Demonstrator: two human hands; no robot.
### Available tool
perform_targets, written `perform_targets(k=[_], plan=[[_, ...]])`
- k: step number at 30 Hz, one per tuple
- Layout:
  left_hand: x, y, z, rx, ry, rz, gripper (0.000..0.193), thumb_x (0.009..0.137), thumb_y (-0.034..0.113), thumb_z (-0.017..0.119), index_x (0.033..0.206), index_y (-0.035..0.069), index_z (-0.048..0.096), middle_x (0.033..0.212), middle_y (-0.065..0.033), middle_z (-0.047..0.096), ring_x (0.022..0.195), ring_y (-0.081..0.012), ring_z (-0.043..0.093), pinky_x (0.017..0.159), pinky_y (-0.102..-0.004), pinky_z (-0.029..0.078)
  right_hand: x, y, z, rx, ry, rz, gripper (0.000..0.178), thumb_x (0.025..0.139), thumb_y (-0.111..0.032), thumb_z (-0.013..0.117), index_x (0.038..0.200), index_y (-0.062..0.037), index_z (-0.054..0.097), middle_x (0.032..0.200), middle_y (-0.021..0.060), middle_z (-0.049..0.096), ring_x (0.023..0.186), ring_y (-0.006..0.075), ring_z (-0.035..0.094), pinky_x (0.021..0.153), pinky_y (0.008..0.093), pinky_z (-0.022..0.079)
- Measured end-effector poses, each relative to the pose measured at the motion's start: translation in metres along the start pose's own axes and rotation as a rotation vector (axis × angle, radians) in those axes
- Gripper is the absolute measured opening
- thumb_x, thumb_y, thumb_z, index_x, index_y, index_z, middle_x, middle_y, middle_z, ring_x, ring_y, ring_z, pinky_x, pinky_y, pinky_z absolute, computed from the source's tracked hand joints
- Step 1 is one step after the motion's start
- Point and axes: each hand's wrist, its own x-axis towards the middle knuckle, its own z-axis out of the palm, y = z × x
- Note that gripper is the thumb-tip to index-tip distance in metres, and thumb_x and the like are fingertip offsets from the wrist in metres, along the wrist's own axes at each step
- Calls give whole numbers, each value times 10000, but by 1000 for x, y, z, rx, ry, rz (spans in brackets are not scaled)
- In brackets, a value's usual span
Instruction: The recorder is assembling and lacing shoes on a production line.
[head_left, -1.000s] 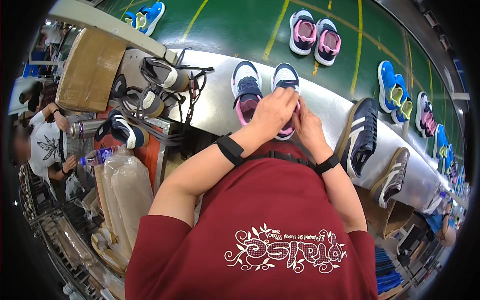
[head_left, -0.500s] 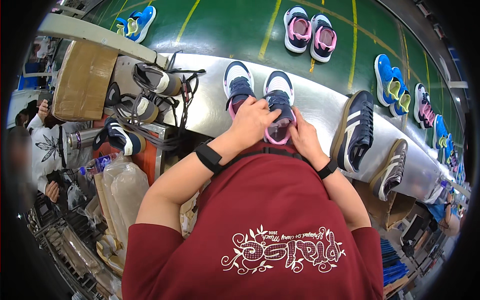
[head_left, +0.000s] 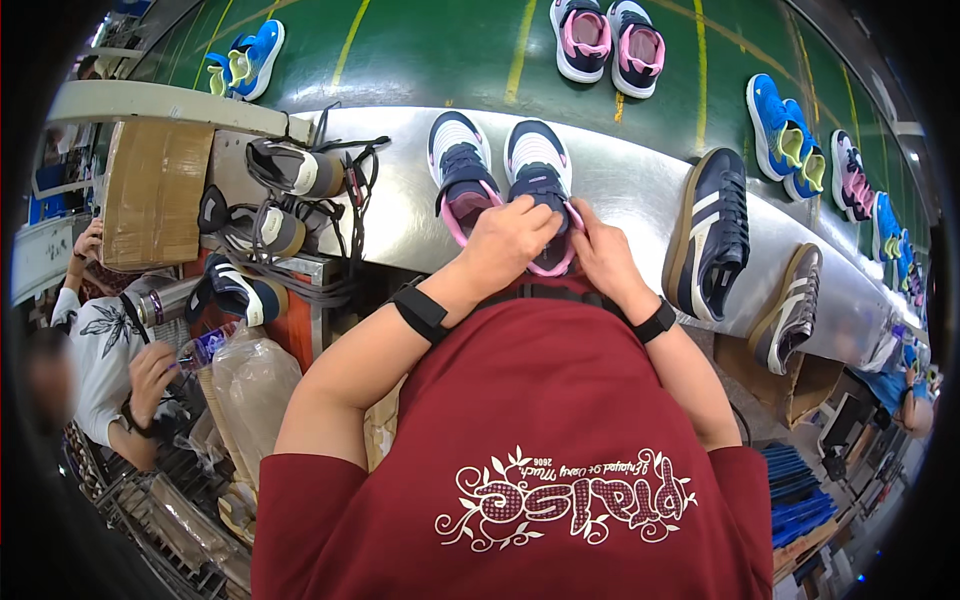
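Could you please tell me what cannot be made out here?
Head view:
Opening of the white, navy and pink shoe: partly covered by left hand.
Toe of the pink-and-navy left shoe on the green surface: cut off by picture's upper edge.
Details of rightmost blue shoes: too small.

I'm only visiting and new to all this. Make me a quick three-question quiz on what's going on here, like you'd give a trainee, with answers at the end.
1. Which shoe of the pink-lined pair on the metal bench do the person's left grip and right grip both touch? A) the left one B) the right one C) neither

2. True or false: the striped brown shoe lies to the right of the striped navy shoe on the bench.

3. Fill in the colour: the surface just beyond the bench is ____.

Key: 1. B. 2. True. 3. Green.
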Motion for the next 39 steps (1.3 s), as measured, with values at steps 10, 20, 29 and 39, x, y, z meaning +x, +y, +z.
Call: perform_targets(k=[10, 20, 29, 39], plan=[[2, 6, 12, 37, 56, -27, 296, 707, 107, 594, 993, 42, 633, 815, -31, 521, 760, -189, 526, 643, -303, 482, 5, -14, -23, -120, -174, -7, 436, 881, -135, 456, 1291, 15, 453, 777, 239, 642, 704, 398, 641, 674, 487, 499], [12, 9, 6, 39, 32, 22, 241, 718, 90, 603, 945, 25, 650, 772, -29, 493, 764, -183, 526, 641, -299, 445, 48, -32, -46, 735, -110, 321, 349, 911, -320, 558, 737, -27, 635, 589, -22, 523, 488, 65, 440, 466, 218, 354], [13, 9, 3, 24, 4, 11, 278, 688, 65, 600, 955, 9, 654, 752, -42, 498, 732, -190, 529, 614, -299, 472, 24, 21, -24, 990, -100, 467, 267, 911, -218, 613, 699, -60, 585, 572, -43, 490, 460, 40, 417, 415, 198, 321], [14, 7, 6, 29, -4, 29, 246, 684, 65, 624, 923, 2, 631, 738, -45, 482, 723, -194, 522, 613, -298, 475, 15, 25, -5, 1091, -144, 545, 274, 914, -257, 624, 706, -82, 581, 583, -49, 489, 460, 38, 414, 415, 198, 334]])
